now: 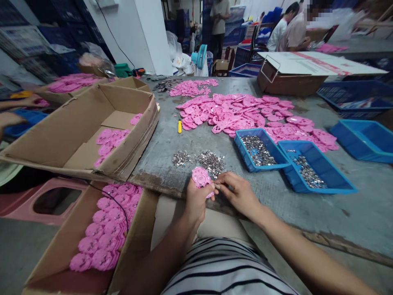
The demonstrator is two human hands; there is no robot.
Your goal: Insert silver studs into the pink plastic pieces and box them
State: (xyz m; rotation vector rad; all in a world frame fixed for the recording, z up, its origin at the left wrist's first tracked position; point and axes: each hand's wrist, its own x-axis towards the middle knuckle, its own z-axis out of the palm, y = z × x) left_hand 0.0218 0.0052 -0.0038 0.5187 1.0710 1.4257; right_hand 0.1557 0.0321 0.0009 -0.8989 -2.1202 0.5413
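My left hand [195, 200] is closed round a pink plastic piece [200, 177], held upright at the near edge of the grey table [353, 205]. My right hand [238, 191] touches the piece's right side with pinched fingertips; what they pinch is too small to name. Just beyond the hands lie two small heaps of tiny silver metal parts [210, 160]. A large spread of pink pieces [239, 112] covers the middle of the table.
Two blue trays [325, 172] of metal parts stand right of the hands, and an empty blue tray [365, 139] further right. Cardboard boxes [76, 123] with pink pieces sit left, one [61, 254] by my knee. A yellow-handled tool [179, 125] lies on the table. Other people work at the left and back.
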